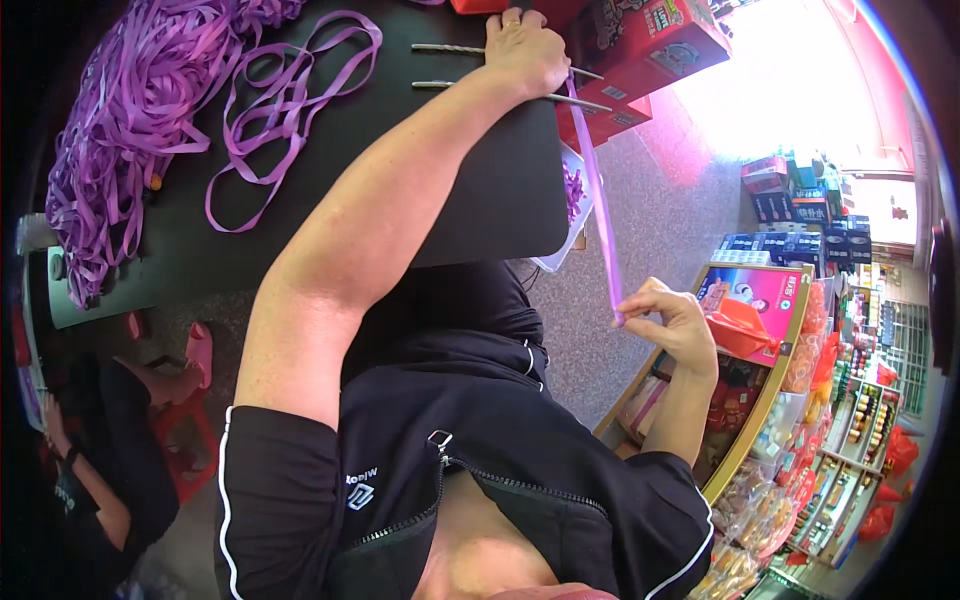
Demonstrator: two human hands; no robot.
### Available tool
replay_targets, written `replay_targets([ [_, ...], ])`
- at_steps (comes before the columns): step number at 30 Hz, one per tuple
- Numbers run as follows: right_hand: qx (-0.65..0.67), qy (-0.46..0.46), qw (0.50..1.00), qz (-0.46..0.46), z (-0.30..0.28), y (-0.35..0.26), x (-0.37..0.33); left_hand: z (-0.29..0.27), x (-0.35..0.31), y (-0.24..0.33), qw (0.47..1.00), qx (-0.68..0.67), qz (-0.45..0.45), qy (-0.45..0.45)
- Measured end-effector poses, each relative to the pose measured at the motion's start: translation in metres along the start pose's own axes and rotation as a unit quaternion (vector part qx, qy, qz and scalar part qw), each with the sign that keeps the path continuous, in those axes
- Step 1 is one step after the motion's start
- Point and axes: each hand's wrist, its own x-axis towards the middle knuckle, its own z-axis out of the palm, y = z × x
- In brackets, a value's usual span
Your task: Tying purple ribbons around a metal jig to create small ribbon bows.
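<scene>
My right hand (672, 322) pinches the lower end of a purple ribbon (602, 212) between thumb and fingertips, out past the table's right side. The ribbon stretches straight from there up past the table corner to the side of my left hand (525, 52). My left hand is bent over a twisted metal rod (447, 48) at the table's far edge. Its fingers are curled and partly hidden, so what they hold cannot be made out. A second metal rod (435, 85) lies nearly parallel, closer to me; both stick out beyond the table's right edge.
On the black table (480, 200) sit a large heap of purple ribbon (140, 130) and a loose looped strand (285, 125). A white tray (572, 232) of purple pieces stands below the corner. Red boxes (650, 45) are beyond; a display case (750, 420) is right. Another person (110, 470) sits left.
</scene>
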Motion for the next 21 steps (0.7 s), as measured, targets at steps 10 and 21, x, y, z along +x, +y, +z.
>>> replay_targets([
  [10, 0.044, -0.011, 0.993, -0.112, 0.004, 0.039, -0.019, -0.006, -0.002, -0.002, 0.998, -0.042, 0.039, 0.025],
  [21, 0.117, 0.103, 0.876, -0.457, -0.09, -0.044, 0.058, 0.01, 0.004, -0.003, 0.998, -0.003, 0.052, 0.041],
])
